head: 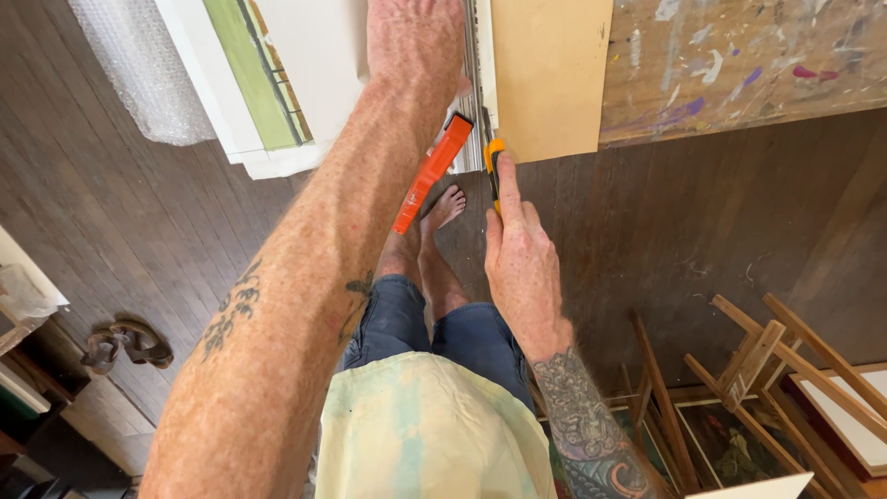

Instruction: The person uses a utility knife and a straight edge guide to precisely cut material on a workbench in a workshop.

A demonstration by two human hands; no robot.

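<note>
Orange-yellow utility knife point(494, 166) clamped in right hand point(522, 268), blade at near table edge point(739, 120) beside tan board point(550, 74); left hand point(416, 42) presses flat on metal straightedge point(473, 92), fingers out of view, state unknown

Matt tan board point(550, 74), paint-smeared wooden table point(739, 65)

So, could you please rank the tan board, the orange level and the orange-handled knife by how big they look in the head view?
1. Tan board, clearly the largest, though cut off at the top edge.
2. Orange level.
3. Orange-handled knife, smallest; the right hand hides much of it, so its full length is unsure.
</note>
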